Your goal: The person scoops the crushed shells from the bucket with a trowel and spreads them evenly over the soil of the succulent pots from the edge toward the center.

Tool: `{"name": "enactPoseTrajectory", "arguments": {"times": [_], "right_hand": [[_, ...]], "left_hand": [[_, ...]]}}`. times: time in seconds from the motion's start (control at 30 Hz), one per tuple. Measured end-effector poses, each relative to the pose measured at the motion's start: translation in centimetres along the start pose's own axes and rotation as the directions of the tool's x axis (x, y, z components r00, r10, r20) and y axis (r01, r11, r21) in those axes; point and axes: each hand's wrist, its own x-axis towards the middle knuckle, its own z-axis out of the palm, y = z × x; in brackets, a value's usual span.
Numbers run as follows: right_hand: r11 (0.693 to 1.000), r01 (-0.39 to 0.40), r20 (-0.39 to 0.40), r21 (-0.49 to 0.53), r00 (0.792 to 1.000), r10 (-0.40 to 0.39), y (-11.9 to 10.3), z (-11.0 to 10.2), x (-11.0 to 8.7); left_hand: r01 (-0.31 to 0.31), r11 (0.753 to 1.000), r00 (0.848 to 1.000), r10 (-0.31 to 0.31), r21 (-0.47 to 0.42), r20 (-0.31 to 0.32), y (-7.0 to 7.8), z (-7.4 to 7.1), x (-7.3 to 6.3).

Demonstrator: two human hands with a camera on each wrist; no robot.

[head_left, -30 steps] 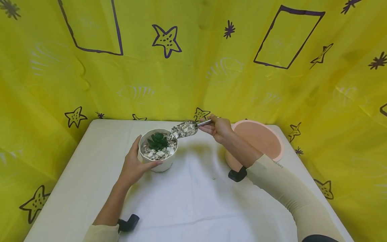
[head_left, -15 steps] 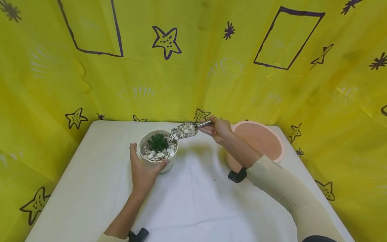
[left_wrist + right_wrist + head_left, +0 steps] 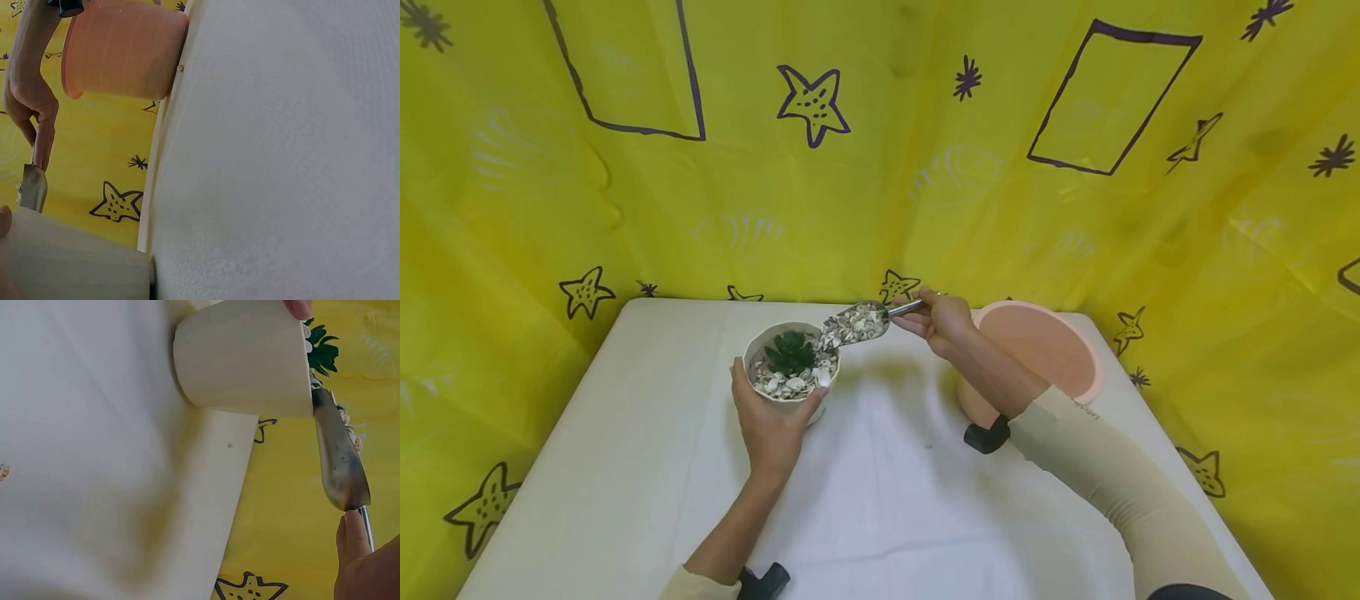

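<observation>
A white plant pot (image 3: pixel 786 402) with a green succulent (image 3: pixel 790 353) and shell bits (image 3: pixel 793 383) stands on the table. My left hand (image 3: pixel 772 427) holds the pot from the near side, thumb at the right of its rim, fingers round the left. Part of those fingers is hidden behind the pot. My right hand (image 3: pixel 947 321) grips the handle of a metal scoop (image 3: pixel 342 456), heaped with shell pieces (image 3: pixel 857 321). The scoop's tip rests at the pot's right rim, tilted slightly down toward the succulent.
A pink bucket (image 3: pixel 125 50) stands at the back right, partly behind my right forearm. One small shell bit (image 3: pixel 4 471) lies on the white tablecloth (image 3: pixel 880 500). A yellow curtain (image 3: pixel 880 167) with drawn starfish hangs behind the table.
My left hand has shifted from the pot's left side round to its front, loosening and then settling against it again. Right hand, scoop and pot have stayed about where they were.
</observation>
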Motion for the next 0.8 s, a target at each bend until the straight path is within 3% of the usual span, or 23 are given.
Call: {"name": "enactPoseTrajectory", "arguments": {"times": [0.33,0.8], "right_hand": [[1.0,0.016,-0.006,-0.02,1.0,-0.016,-0.2,0.0,0.0],[0.999,0.038,-0.01,-0.021,0.999,-0.039,-0.3,0.0,0.0]], "left_hand": [[0.014,0.999,0.993,-0.018,0.03,0.116,-0.3,-1.4,1.2],[0.043,0.996,0.949,-0.066,0.082,0.309,-0.9,-3.1,3.5]]}}
